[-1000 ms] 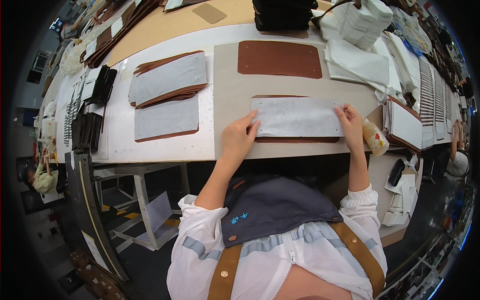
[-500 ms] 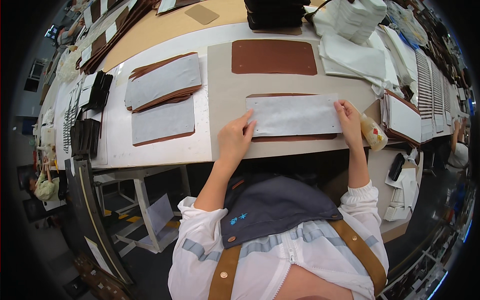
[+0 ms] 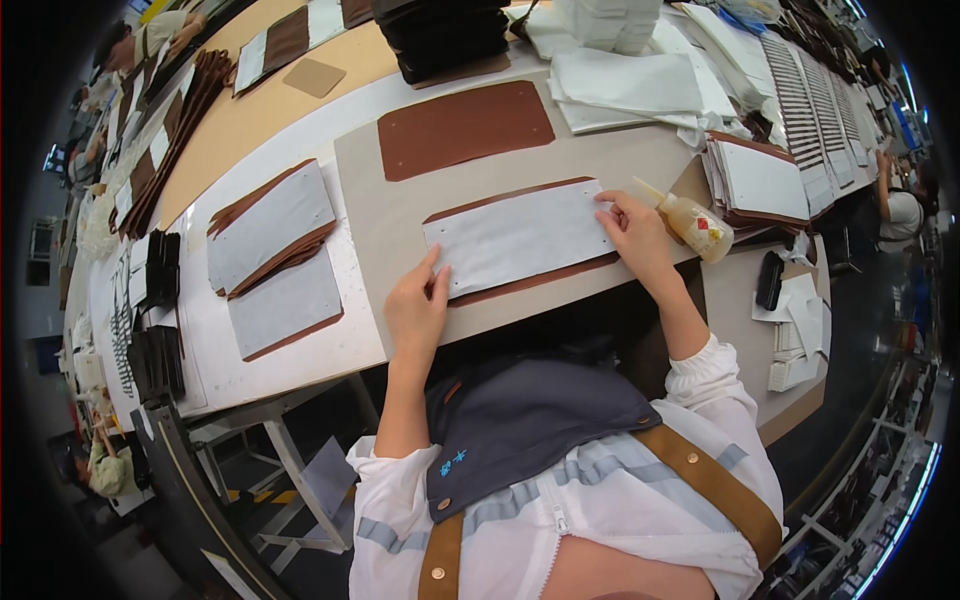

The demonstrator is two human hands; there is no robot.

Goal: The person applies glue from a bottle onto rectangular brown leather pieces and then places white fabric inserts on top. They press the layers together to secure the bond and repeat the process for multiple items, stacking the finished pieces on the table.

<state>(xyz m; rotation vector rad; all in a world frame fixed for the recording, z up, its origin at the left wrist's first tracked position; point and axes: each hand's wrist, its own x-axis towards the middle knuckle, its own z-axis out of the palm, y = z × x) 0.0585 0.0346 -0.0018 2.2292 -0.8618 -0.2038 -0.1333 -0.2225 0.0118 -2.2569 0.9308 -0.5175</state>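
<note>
A pale grey rectangular sheet [image 3: 520,235] with small corner holes lies over a brown leather-like panel [image 3: 535,279], whose long edges show beyond it. My left hand [image 3: 412,308] rests at the sheet's left end, thumb and forefinger apart and touching its edge. At the opposite end my right hand [image 3: 640,238] has its bent fingers on the sheet's edge; the fingertips' underside is hidden. Farther back lies a bare brown panel [image 3: 465,128]. Close to my right hand is a bottle of yellowish liquid [image 3: 700,228] with a pointed nozzle, lying tilted.
To the left are stacked grey-faced brown panels [image 3: 270,225]. Dark folded pieces [image 3: 440,35] are piled at the back, beside white sheets [image 3: 628,82]. Another panel stack [image 3: 757,178] stands at the right. The table's front edge [image 3: 530,310] runs close before me.
The whole view has turned, so the table now appears tilted. Both hands stay at the ends of the grey sheet, and the right fingers look slightly more bent.
</note>
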